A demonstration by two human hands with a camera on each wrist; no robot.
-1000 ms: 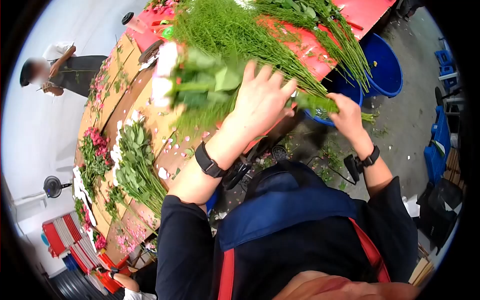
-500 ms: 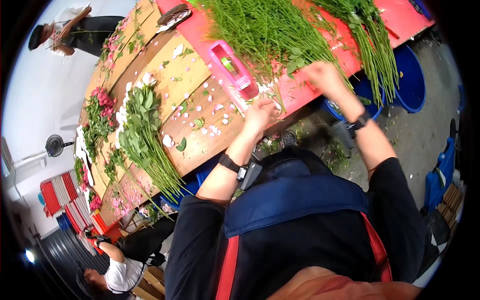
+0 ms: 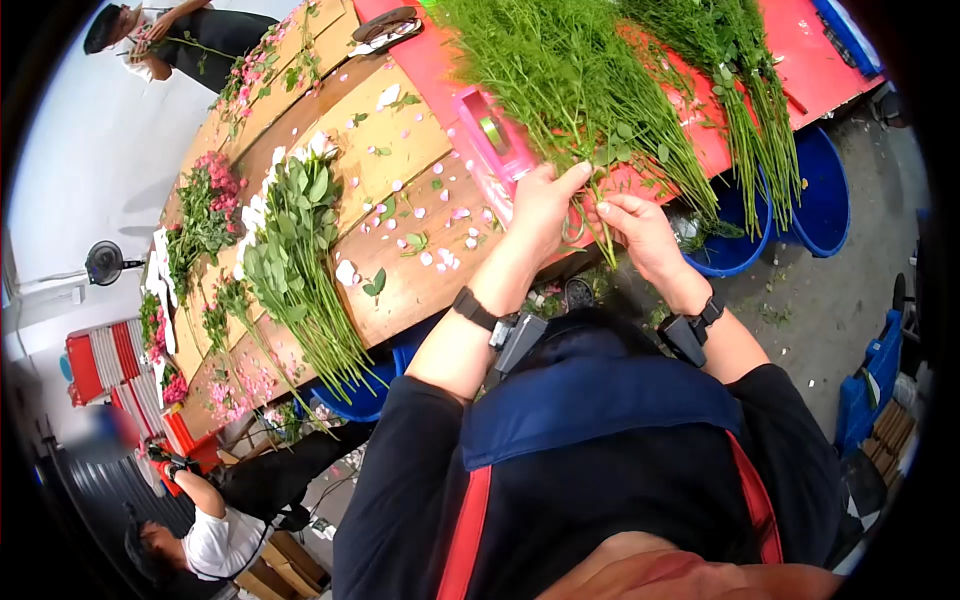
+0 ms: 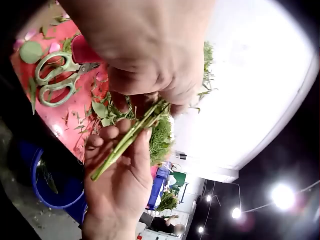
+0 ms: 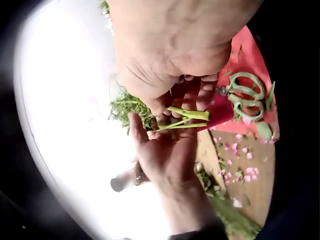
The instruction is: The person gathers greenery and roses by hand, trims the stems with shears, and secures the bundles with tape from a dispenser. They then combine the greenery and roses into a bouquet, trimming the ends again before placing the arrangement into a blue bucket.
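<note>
In the head view, my left hand (image 3: 540, 212) pinches a few thin green stems (image 3: 606, 243) at the red table's near edge. My right hand (image 3: 648, 240) is just to the right, its thumb and fingertips at the same stems. The left wrist view has the cut stem ends (image 4: 116, 154) lying between the thumb and curled fingers of the right hand (image 4: 117, 180). Feathery greenery (image 5: 131, 109) sticks out past the hands in the right wrist view. Green-handled scissors (image 4: 59, 80) lie beside the hands on the red surface.
A pink tape dispenser (image 3: 497, 138) and a large heap of greenery (image 3: 570, 80) lie beyond the hands. White roses with long stems (image 3: 300, 255) rest at left. Blue buckets (image 3: 822, 190) stand at right. Two other people are at the left.
The leafy bunch with white blooms at my left hand one second ago is gone from there. Both hands have come together at thin stems, and the tape dispenser has come into view.
</note>
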